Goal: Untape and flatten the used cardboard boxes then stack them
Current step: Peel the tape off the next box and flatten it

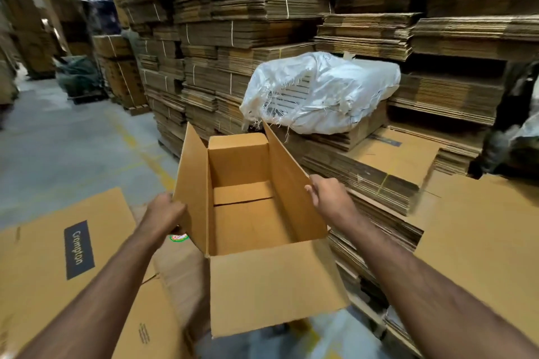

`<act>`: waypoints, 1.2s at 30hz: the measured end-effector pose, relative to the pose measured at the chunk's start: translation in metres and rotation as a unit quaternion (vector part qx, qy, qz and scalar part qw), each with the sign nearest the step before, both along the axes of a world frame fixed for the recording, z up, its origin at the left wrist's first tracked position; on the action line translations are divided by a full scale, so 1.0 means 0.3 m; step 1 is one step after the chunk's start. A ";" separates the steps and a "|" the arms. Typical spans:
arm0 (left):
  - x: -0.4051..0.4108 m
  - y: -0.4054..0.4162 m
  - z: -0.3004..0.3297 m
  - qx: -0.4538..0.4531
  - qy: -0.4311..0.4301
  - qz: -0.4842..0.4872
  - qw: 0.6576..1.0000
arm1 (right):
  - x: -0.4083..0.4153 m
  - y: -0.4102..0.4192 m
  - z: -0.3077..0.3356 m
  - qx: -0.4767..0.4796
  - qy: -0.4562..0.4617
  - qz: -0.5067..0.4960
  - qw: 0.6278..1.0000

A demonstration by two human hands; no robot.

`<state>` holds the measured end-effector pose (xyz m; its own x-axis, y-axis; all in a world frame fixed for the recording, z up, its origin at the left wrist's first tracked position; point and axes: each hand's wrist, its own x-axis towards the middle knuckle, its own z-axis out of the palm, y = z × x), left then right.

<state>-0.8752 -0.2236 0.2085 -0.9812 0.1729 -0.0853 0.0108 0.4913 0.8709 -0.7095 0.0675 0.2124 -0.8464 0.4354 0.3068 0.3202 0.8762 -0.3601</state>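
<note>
I hold the open box (248, 213) up in front of me, over the near floor, with its top flaps spread and its bottom apparently closed. My left hand (163, 213) is curled round the edge of the left long flap, pinching it; my right hand (328, 194) pinches the top edge of the right long flap near its near end. Judging from that closed bottom, the step in hand is to turn the box over and get at the seam underneath, so I would keep both grips firm on the flaps, roll the box toward me, and peel any tape along the seam instead of tearing the board. I cannot tell from here whether tape is on it. To the near left a flattened carton (58, 242) with a dark label lies flat, and to the right a low pile of flat boards (481, 227) looks like the place to stack. Farther off stand tall tied bundles of cardboard (233, 38), a torn white sack (320, 93) on one pile, and a grey concrete floor (73, 140) with yellow lines.
</note>
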 end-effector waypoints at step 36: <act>-0.252 -0.259 -0.105 -0.435 0.093 0.077 0.893 | -0.327 -0.077 -0.081 0.267 -0.171 -0.138 0.938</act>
<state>-0.9509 -0.3012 0.1770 -0.9988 -0.0175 0.0448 -0.0106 0.9886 0.1505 -0.8078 0.0444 0.1880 -0.8124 0.5139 0.2755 0.5786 0.7690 0.2717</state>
